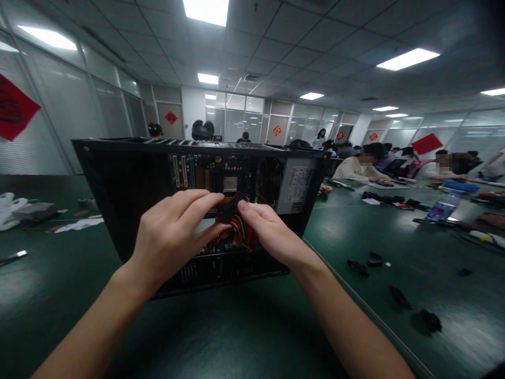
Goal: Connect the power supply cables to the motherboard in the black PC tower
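Note:
A black computer case (134,226) stands on the green table with its side open towards me. Inside it are a motherboard (244,176), a round fan (270,179) and a silver power supply (296,184) at the right. In front of the board, my left hand (173,229) pinches a dark cable connector (228,211) between thumb and fingers. From the other side my right hand (268,226) grips the same connector, thumb on top. Red, yellow and black wires (243,231) hang below it. Just where the connector's far end sits is hidden.
Small black parts (400,297) lie scattered on the green table (347,337) at the right, near a plastic bottle (442,208). A grey box (35,211) and white paper (81,225) lie at the left. A person in a light sleeve (351,169) sits across the table.

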Available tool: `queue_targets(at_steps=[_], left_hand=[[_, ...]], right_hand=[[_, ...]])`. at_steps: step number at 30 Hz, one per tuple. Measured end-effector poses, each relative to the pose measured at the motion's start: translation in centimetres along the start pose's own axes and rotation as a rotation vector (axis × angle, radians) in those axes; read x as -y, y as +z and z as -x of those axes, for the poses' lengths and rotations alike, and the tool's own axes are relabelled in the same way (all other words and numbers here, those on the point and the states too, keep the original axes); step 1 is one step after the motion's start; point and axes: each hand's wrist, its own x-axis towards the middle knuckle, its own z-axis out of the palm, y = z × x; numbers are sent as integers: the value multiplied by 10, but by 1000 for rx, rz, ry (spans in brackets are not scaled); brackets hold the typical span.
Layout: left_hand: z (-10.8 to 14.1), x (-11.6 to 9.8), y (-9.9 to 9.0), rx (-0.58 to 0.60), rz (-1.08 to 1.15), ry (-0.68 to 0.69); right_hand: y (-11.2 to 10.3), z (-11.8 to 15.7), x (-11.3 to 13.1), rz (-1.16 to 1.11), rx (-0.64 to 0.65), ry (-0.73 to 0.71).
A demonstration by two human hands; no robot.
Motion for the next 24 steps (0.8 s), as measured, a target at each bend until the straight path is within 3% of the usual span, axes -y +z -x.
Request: queue_targets(at_steps=[6,13,18,21,24], left_hand=[[-1,-3,0,13,-96,104],[3,-4,2,21,-192,108],[4,2,5,8,-256,12],[4,4,10,21,-255,-31],[6,3,20,91,-251,-49]], right_hand=[[1,-1,-2,32,-21,-27],[-8,-4,-7,367,-82,-195],[-18,-9,-13,840,-340,-465],[-15,-10,-17,1145,-301,-580],[-10,-13,-26,1295,-211,-608]])
